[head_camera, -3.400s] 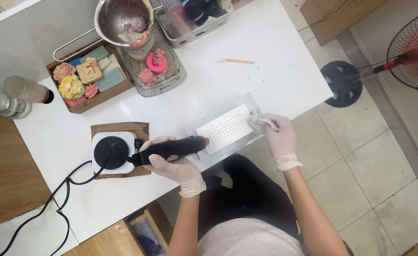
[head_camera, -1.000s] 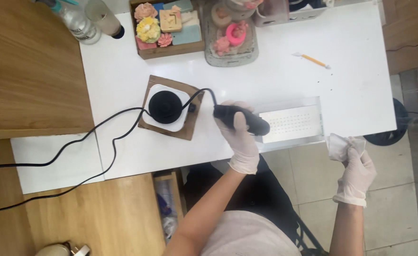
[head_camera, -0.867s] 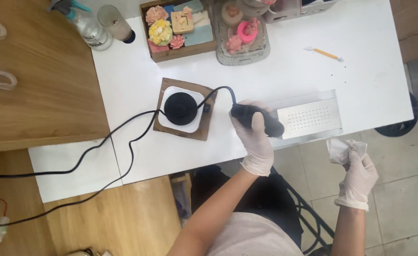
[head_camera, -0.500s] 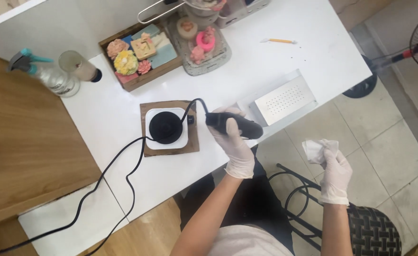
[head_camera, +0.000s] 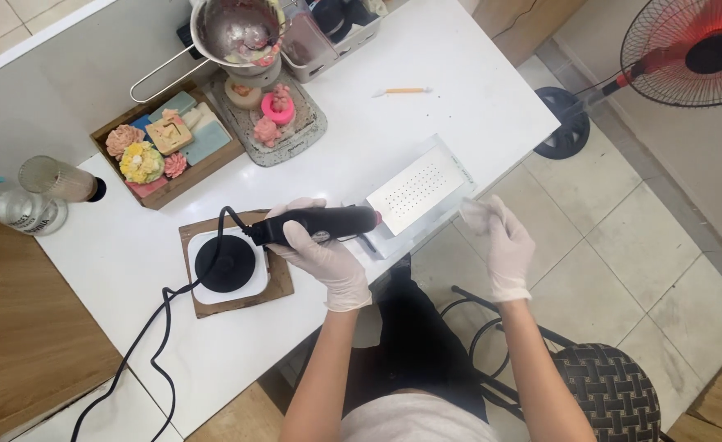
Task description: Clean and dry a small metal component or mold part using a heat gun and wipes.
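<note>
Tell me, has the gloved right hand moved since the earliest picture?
Yes. The right hand was then touching the white perforated tray on the white table; now it hangs off the table edge, over the floor, clutching something white.

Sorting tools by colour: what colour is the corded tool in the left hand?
Black, cord too; the tool shows clearly in the head view.

Left hand (head_camera: 322, 255) and right hand (head_camera: 504, 245) in thin whitish disposable gloves rolled at the wrists, forearms bare with no sleeves showing, light grey top, dark trousers over the lap
</note>
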